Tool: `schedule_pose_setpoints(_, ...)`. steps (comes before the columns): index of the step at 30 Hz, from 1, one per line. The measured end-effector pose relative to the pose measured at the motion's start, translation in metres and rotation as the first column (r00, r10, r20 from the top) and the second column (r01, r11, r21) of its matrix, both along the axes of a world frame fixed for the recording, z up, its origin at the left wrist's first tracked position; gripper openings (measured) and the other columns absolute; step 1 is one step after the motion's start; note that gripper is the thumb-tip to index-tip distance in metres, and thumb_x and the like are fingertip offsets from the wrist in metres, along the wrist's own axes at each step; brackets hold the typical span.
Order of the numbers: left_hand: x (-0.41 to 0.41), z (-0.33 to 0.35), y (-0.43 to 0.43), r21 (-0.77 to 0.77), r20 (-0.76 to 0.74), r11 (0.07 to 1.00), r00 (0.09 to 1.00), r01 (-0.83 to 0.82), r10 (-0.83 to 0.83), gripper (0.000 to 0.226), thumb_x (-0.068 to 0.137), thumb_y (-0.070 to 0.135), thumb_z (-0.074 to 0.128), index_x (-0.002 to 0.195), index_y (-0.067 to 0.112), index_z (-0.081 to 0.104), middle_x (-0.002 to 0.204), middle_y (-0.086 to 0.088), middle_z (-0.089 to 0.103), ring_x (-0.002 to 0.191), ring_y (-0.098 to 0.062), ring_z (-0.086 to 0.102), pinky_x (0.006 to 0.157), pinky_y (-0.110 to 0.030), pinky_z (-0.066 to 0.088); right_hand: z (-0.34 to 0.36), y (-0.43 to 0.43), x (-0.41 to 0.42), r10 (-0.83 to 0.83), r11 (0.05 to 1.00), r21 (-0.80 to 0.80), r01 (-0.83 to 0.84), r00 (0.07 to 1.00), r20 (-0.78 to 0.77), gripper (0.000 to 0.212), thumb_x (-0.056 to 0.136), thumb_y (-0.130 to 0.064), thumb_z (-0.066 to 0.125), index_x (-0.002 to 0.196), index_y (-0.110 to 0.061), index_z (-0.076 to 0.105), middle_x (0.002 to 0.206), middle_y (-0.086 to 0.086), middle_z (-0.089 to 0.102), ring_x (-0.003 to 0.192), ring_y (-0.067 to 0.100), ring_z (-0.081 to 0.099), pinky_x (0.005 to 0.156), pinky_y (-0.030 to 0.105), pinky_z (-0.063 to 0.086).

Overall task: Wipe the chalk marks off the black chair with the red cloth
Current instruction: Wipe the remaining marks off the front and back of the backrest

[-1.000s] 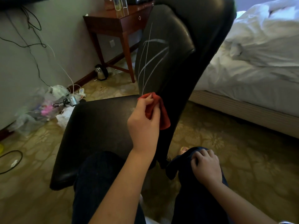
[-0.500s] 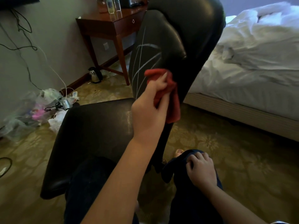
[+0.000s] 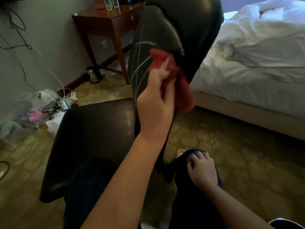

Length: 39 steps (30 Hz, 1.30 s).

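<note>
The black chair (image 3: 99, 129) stands right in front of the person, its seat toward the camera and its tall backrest rising behind it. White chalk marks (image 3: 145, 43) cover the front of the backrest: long thin lines run from near the top down to the seat, and a few broader curved strokes cross them halfway up.

The left hand (image 3: 155, 104) is raised against the backrest with its fingers curled round the bunched red cloth (image 3: 181, 90). The cloth is pressed to the leather at the right ends of the curved strokes, and a loose corner hangs down over the chair's right edge. The picture is slightly blurred around the cloth.

The right hand (image 3: 203, 171) holds nothing. It rests on the person's dark-trousered knee (image 3: 189, 195), just right of the chair's base, with its fingers bent.

A wooden desk (image 3: 105, 22) stands behind the chair to the left, with drinking glasses (image 3: 112, 5) on top of it. A metal kettle (image 3: 93, 75) sits on the floor beneath the desk. Left of the seat, crumpled plastic bags (image 3: 33, 109) and tangled cables lie against the wall. To the chair's right is a bed (image 3: 255, 63) with rumpled white bedding. Patterned yellow carpet (image 3: 231, 154) covers the floor round the chair.
</note>
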<state>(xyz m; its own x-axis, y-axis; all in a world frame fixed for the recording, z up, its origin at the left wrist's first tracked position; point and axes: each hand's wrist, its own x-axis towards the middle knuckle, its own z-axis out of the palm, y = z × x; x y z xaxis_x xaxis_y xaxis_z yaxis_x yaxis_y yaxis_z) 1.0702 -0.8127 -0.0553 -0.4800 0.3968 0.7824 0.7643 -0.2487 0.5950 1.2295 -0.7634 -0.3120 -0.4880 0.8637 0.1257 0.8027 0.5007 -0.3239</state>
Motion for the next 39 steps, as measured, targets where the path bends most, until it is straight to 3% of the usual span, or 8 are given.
schedule_pose_setpoints(6, -0.009, -0.064, -0.04, -0.195, 0.17, 0.975, 0.976, -0.104, 0.138, 0.016, 0.093, 0.008, 0.063, 0.097, 0.023, 0.057, 0.101, -0.003, 0.072, 0.09, -0.012, 0.069, 0.077, -0.03, 0.057, -0.002, 0.001, 0.003, -0.009, 0.999, 0.032, 0.01, 1.0, -0.017, 0.008, 0.088, -0.027, 0.062, 0.085, -0.025, 0.068, 0.088, -0.008, 0.059, 0.092, 0.017, 0.049, 0.084, 0.034, 0.044)
schedule_pose_setpoints(10, -0.005, -0.041, -0.033, -0.155, 0.216, 0.986, 0.972, -0.063, 0.096, 0.009, 0.095, 0.009, 0.062, 0.101, 0.016, 0.062, 0.11, 0.003, 0.071, 0.102, -0.003, 0.067, 0.085, -0.021, 0.056, 0.001, -0.002, 0.001, 0.003, 1.0, 0.016, -0.003, 1.0, 0.015, 0.011, 0.091, -0.029, 0.057, 0.088, -0.024, 0.067, 0.091, -0.009, 0.057, 0.095, 0.017, 0.048, 0.088, 0.034, 0.043)
schedule_pose_setpoints(15, 0.001, -0.004, -0.009, -0.08, 0.014, 0.996, 0.999, -0.051, 0.052, 0.017, 0.093, 0.007, 0.064, 0.109, 0.004, 0.065, 0.115, 0.015, 0.059, 0.108, 0.005, 0.057, 0.091, -0.014, 0.051, 0.006, -0.003, -0.005, 0.021, 1.0, -0.011, -0.021, 0.999, 0.04, 0.019, 0.096, -0.032, 0.05, 0.1, -0.025, 0.067, 0.102, -0.009, 0.058, 0.104, 0.016, 0.045, 0.094, 0.033, 0.04)
schedule_pose_setpoints(22, -0.016, -0.021, -0.016, -0.187, -0.102, 0.979, 0.993, -0.081, 0.063, 0.031, 0.091, 0.004, 0.066, 0.121, 0.001, 0.064, 0.113, -0.001, 0.07, 0.104, -0.007, 0.064, 0.093, -0.021, 0.051, 0.027, -0.006, -0.003, 0.084, 0.996, -0.033, -0.087, 0.993, -0.079, 0.017, 0.095, -0.024, 0.057, 0.106, -0.019, 0.069, 0.105, -0.003, 0.063, 0.104, 0.021, 0.054, 0.091, 0.036, 0.044)
schedule_pose_setpoints(30, -0.028, -0.055, -0.043, -0.403, -0.004, 0.912, 0.996, -0.08, 0.085, 0.049, 0.094, 0.008, 0.062, 0.141, 0.015, 0.052, 0.12, -0.001, 0.068, 0.114, -0.012, 0.062, 0.1, -0.022, 0.046, 0.175, -0.024, -0.047, 0.379, 0.894, 0.42, -0.154, 0.759, -0.529, 0.022, 0.094, -0.027, 0.053, 0.096, -0.01, 0.067, 0.093, 0.003, 0.065, 0.089, 0.019, 0.058, 0.083, 0.034, 0.044)
schedule_pose_setpoints(33, -0.034, -0.062, -0.053, -0.492, -0.019, 0.866, 0.995, -0.091, 0.094, 0.044, 0.094, 0.009, 0.062, 0.136, 0.017, 0.056, 0.118, -0.002, 0.069, 0.11, -0.016, 0.064, 0.091, -0.017, 0.043, 0.207, -0.027, -0.063, 0.421, 0.855, 0.497, -0.151, 0.761, -0.493, 0.02, 0.093, -0.031, 0.059, 0.093, -0.013, 0.067, 0.091, 0.0, 0.065, 0.088, 0.017, 0.058, 0.082, 0.033, 0.045)
schedule_pose_setpoints(36, -0.042, -0.062, -0.061, -0.561, -0.023, 0.824, 0.997, -0.073, 0.073, 0.032, 0.094, 0.009, 0.062, 0.125, 0.017, 0.061, 0.108, -0.003, 0.071, 0.1, -0.02, 0.066, 0.079, -0.018, 0.042, 0.216, -0.022, -0.077, 0.353, 0.855, 0.502, -0.133, 0.858, -0.373, 0.022, 0.089, -0.034, 0.067, 0.098, -0.014, 0.066, 0.092, 0.002, 0.064, 0.089, 0.02, 0.058, 0.078, 0.036, 0.048)
schedule_pose_setpoints(39, -0.064, -0.062, -0.069, -0.641, -0.008, 0.765, 0.997, -0.064, 0.077, 0.012, 0.092, 0.012, 0.063, 0.103, 0.017, 0.062, 0.092, -0.003, 0.069, 0.088, -0.024, 0.066, 0.069, -0.029, 0.045, 0.216, -0.009, -0.084, 0.315, 0.831, 0.54, -0.132, 0.912, -0.263, 0.018, 0.081, -0.012, 0.073, 0.095, -0.01, 0.064, 0.092, 0.008, 0.06, 0.088, 0.029, 0.058, 0.072, 0.045, 0.052)
